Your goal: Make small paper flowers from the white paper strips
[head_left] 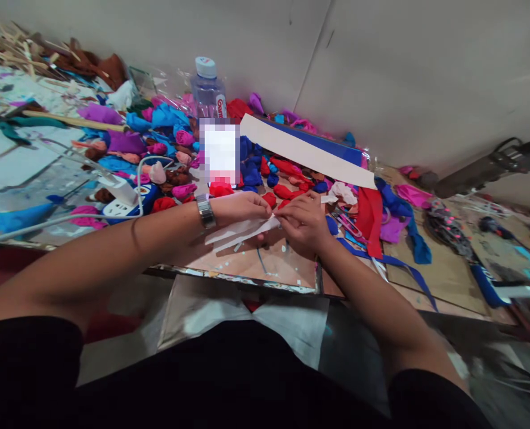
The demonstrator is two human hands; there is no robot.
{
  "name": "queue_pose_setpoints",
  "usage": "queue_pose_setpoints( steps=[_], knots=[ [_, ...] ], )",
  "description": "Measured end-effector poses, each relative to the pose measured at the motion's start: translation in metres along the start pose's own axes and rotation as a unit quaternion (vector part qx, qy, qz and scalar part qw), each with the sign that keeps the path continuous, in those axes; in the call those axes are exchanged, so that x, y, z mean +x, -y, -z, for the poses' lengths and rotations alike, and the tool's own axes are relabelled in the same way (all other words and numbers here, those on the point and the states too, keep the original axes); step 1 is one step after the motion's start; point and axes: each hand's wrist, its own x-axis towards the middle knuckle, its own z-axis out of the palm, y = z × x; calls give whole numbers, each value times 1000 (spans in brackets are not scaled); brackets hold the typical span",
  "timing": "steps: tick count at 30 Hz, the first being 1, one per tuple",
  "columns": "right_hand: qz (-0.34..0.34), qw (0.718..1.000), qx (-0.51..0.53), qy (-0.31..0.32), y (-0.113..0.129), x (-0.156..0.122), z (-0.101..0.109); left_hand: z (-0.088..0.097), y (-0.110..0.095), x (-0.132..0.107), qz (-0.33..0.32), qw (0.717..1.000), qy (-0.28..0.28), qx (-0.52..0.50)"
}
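Observation:
Close together over the front of the table, both hands pinch a thin white strip of paper or fabric (242, 232). My left hand (243, 207), with a metal watch at the wrist, has its fingers closed at the strip's upper edge. My right hand (304, 221) grips the right end, its thumb and fingers pressed together. The strip's free end hangs to the left, beneath my left wrist. A narrow pale piece shows beyond the right fingers; whether it belongs to the same strip, I cannot tell. Red and blue fabric scraps (287, 189) lie just behind the hands.
A plastic bottle (208, 92) stands behind a blurred-out bright rectangle (221, 152). A long cream strip (307, 152) lies over the scraps. At left are a power strip (124, 205) with a white cable, and green-handled pliers (36, 122). A dark metal arm (479, 170) reaches in from the right.

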Motion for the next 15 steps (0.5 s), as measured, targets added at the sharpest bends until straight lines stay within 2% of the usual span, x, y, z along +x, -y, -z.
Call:
queue_pose_setpoints(
  steps=[5,10,15],
  knots=[
    [-27,1000,-4,4,3,0,1,5,2,1,-38,993,1,110],
    [-40,999,-1,26,1,-2,-1,12,1,5,-133,939,-70,310],
    [-71,996,3,53,2,-2,-2,8,1,5,-201,905,-87,366]
  ],
)
